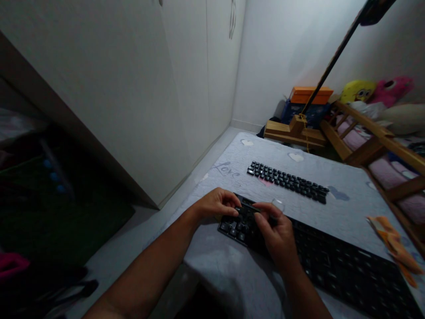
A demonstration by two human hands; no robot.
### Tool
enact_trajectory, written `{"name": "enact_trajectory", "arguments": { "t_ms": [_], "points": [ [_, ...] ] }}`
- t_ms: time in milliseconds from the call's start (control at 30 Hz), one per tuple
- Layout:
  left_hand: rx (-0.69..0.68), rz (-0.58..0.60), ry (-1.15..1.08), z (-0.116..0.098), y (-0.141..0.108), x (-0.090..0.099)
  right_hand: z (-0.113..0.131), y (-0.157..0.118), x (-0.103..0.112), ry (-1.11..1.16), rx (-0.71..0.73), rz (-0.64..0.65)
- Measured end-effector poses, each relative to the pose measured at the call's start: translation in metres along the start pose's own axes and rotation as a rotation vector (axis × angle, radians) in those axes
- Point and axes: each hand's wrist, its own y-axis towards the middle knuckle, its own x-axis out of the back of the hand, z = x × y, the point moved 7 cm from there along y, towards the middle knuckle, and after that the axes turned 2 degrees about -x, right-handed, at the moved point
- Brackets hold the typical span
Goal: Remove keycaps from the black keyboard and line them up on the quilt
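A black keyboard lies slantwise on the cloth-covered table. Keycaps stand at its left end, while much of the rest looks bare of them, though it is dark. My left hand bends over the top left corner, thumb and forefinger drawn together at a small dark key. My right hand is just right of it, thumb and forefinger curled close above the keys; anything between those tips is too small to make out. Beyond the keyboard, loose black keycaps are laid out in rows.
A small clear round object shows behind my right hand. An orange cloth-like item lies at the table's right. A white wardrobe stands left. Beyond the table are a wooden stand with a slanted pole and a wooden bed rail.
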Motion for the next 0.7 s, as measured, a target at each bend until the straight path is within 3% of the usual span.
{"name": "enact_trajectory", "arguments": {
  "t_ms": [100,267,400,533,700],
  "points": [
    [-0.06,-0.081,0.082,-0.001,0.0,0.003,0.003,0.001,0.019,0.155,-0.031,-0.069],
    [-0.139,-0.214,0.34,-0.005,0.003,0.012,0.022,0.0,0.058,-0.163,0.084,-0.164],
    [-0.167,-0.278,0.631,-0.018,0.006,0.014,0.021,-0.003,0.081,-0.194,0.093,-0.15],
    [-0.18,-0.258,0.804,-0.04,0.007,0.003,0.003,-0.002,0.087,-0.119,-0.034,-0.123],
    [-0.177,-0.239,0.994,-0.06,0.026,-0.002,-0.025,-0.003,0.083,-0.034,-0.13,-0.21]
  ]
}}
